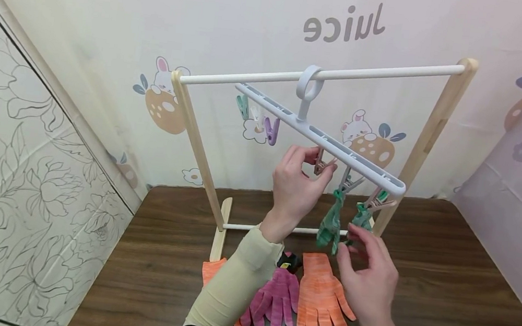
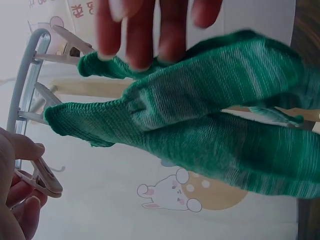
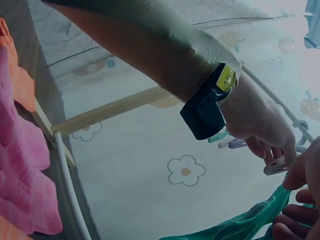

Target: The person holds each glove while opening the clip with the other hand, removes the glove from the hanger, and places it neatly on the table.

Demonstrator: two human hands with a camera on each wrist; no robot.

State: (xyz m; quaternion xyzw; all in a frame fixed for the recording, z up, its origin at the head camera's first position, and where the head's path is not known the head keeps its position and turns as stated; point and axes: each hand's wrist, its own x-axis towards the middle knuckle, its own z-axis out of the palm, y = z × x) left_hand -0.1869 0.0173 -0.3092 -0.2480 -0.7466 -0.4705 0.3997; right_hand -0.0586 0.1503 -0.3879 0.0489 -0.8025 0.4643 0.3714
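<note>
1. At the far left stands a pale panel (image 1: 44,163) drawn with line flowers, just beside the dark wooden worktop (image 1: 136,277).
2. Next comes the rack's left post (image 1: 200,153), pale wood, with a white rail (image 1: 250,79) running from its top.
3. Beyond that, a green clothespin (image 1: 243,107), a white clothespin (image 1: 258,119) and a purple clothespin (image 1: 271,131) hang under the far end of the grey hanger (image 1: 338,148), whose ring loops round the rail.
4. Low down, an orange glove (image 1: 213,270) lies partly hidden behind the left sleeve (image 1: 235,286), and pink gloves (image 1: 278,298) overlap beside it.
5. Above them, the left hand (image 1: 296,185) has its thumb and fingers pinching a pinkish clothespin (image 1: 319,166) just beneath the hanger's bar.
6. Another orange glove, palm flat, lies to the right of the pink ones on the worktop.
7. Over it hang two green gloves (image 1: 330,225), cuffs up, each from its own clothespin near the hanger's close end.
8. The right hand (image 1: 370,270) is at the right-hand green glove, fingers loosely extended and apart from the thumb; I cannot tell how firmly they touch the cloth.
9. Rightmost rises the rack's right post (image 1: 442,115).
</note>
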